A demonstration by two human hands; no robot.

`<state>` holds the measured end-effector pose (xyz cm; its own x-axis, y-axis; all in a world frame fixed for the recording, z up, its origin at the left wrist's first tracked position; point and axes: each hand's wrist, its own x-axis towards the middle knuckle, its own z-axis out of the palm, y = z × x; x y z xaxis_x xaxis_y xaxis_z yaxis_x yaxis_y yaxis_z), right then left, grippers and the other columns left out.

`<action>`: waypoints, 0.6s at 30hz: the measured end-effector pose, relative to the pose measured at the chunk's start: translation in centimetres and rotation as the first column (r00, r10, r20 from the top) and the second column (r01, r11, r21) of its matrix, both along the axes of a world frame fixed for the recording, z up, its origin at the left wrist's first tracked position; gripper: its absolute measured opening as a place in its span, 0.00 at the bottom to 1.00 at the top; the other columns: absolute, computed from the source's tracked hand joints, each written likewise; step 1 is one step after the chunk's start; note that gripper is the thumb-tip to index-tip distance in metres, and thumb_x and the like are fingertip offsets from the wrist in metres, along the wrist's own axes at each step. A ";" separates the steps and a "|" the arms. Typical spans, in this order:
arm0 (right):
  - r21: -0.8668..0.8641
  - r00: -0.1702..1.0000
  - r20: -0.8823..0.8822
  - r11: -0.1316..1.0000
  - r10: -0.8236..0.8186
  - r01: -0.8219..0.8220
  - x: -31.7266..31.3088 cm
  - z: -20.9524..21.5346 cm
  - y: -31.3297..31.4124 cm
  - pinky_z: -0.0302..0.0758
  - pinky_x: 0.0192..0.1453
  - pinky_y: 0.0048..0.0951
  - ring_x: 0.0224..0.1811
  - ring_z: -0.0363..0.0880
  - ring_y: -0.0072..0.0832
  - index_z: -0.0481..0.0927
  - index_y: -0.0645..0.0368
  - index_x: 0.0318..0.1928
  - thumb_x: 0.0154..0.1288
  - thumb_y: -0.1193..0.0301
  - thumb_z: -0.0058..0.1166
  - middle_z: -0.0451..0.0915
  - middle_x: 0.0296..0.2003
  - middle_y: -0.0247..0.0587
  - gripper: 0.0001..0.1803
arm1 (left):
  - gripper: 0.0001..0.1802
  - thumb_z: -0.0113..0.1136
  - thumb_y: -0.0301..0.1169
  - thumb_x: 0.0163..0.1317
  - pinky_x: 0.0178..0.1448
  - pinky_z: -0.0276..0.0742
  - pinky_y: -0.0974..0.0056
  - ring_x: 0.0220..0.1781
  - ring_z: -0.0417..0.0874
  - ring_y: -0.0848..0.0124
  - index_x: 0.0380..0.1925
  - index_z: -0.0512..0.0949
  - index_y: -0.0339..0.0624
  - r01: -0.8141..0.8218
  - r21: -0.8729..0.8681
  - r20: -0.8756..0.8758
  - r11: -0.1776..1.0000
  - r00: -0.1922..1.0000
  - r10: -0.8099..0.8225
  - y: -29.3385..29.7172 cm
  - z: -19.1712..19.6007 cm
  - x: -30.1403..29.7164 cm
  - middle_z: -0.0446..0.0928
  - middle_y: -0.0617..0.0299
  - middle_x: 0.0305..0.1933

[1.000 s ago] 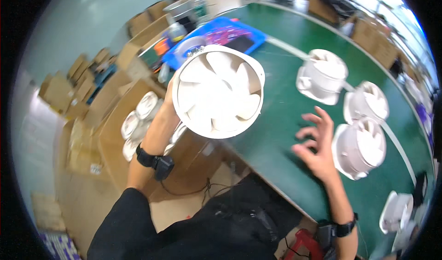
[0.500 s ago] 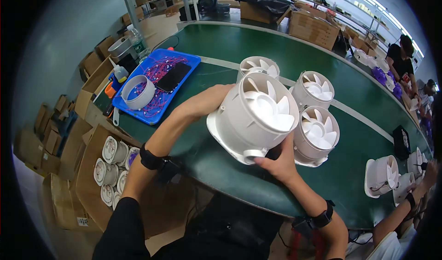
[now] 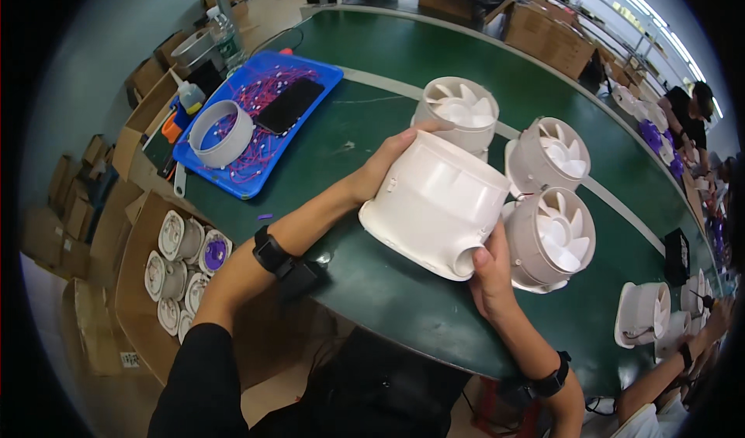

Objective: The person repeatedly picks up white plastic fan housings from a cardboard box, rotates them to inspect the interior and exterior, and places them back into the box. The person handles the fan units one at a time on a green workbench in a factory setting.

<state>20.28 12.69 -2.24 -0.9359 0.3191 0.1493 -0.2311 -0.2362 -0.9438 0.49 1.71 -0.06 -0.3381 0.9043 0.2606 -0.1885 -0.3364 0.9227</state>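
Turned side-on since the earlier frame, the white duct fan point(image 3: 436, 201) is grasped between the left hand point(image 3: 386, 162) and right hand point(image 3: 493, 276) above the green tabletop point(image 3: 388, 310).

This is a factory assembly workshop: identical white duct fans point(image 3: 438, 197) on and above a long green tabletop point(image 3: 380, 31), a blue tray point(image 3: 289, 145) of pink wires point(image 3: 268, 83) at left, a cardboard carton point(image 3: 138, 322) of fan units point(image 3: 178, 236) near left, a co-worker point(image 3: 687, 120) far right, tube lights point(image 3: 660, 23).
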 end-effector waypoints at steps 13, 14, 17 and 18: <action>-0.060 0.992 0.119 0.998 0.034 -0.028 0.8 0.1 1.3 0.64 0.69 0.41 0.68 0.64 0.36 0.54 0.62 0.70 0.55 0.31 0.51 0.63 0.65 0.46 0.56 | 0.53 0.39 0.69 0.59 0.71 0.64 0.56 0.69 0.68 0.59 0.72 0.49 0.38 0.018 -0.079 0.011 0.997 1.000 -0.017 0.0 0.0 0.7 0.65 0.46 0.67; -0.059 0.992 0.120 0.998 0.043 -0.036 0.8 -0.1 1.3 0.63 0.69 0.41 0.68 0.64 0.36 0.54 0.62 0.70 0.56 0.31 0.50 0.63 0.66 0.46 0.56 | 0.54 0.40 0.69 0.58 0.71 0.64 0.57 0.69 0.68 0.59 0.72 0.49 0.38 0.018 -0.085 0.011 0.996 1.000 -0.017 0.0 0.0 0.7 0.64 0.46 0.67; -0.069 0.994 0.104 0.997 0.025 -0.018 0.7 -0.2 1.2 0.62 0.70 0.42 0.68 0.64 0.37 0.55 0.62 0.70 0.57 0.31 0.47 0.63 0.66 0.47 0.54 | 0.46 0.41 0.62 0.65 0.71 0.63 0.58 0.69 0.67 0.61 0.71 0.52 0.37 0.085 -0.014 0.060 0.996 0.995 -0.084 -0.3 -0.3 0.4 0.63 0.48 0.68; -0.082 0.995 0.100 0.997 0.022 -0.014 0.8 -0.2 1.2 0.61 0.70 0.41 0.68 0.63 0.37 0.55 0.61 0.70 0.58 0.32 0.47 0.63 0.66 0.47 0.54 | 0.42 0.42 0.58 0.68 0.71 0.63 0.58 0.69 0.67 0.62 0.71 0.53 0.37 0.116 0.027 0.083 0.993 0.990 -0.117 -0.4 -0.6 0.3 0.63 0.50 0.68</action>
